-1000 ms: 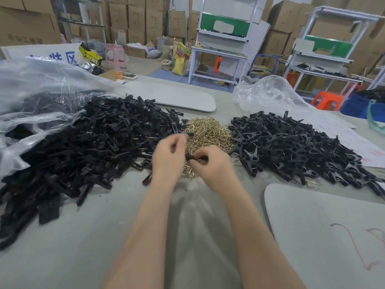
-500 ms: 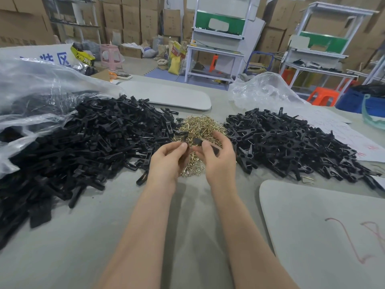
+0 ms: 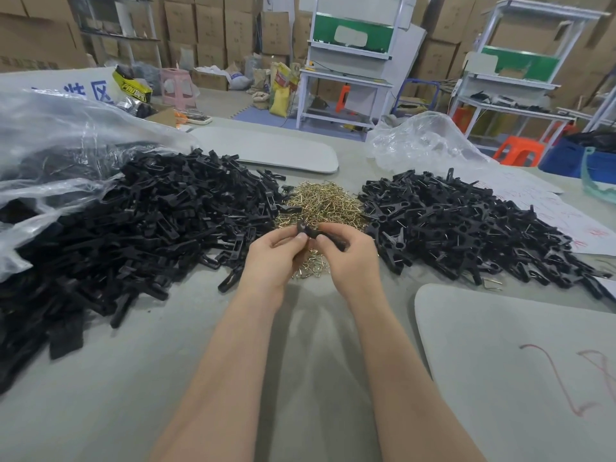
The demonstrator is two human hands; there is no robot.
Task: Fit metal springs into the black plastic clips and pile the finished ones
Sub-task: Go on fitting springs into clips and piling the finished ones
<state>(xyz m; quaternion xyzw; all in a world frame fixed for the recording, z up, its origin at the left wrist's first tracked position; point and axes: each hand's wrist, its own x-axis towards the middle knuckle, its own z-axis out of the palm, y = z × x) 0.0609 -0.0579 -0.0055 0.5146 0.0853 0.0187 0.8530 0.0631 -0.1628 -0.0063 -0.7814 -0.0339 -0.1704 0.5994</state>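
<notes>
A black plastic clip is held between both hands above the near edge of a heap of brass-coloured metal springs. My left hand pinches the clip's left end with thumb and fingers. My right hand grips its right end, fingers curled round it. A large heap of loose black clip parts spreads over the table's left side. A second heap of black clips with springs in them lies to the right. Whether a spring sits in the held clip cannot be seen.
A clear plastic bag covers the far left of the clip heap, another crumpled bag lies behind the right heap. Grey rounded boards lie at the back and near right. Papers with red marks sit far right.
Both hands have lifted from the spring heap's near edge and now hold the clip a little higher; the grip on the clip has shifted slightly.
</notes>
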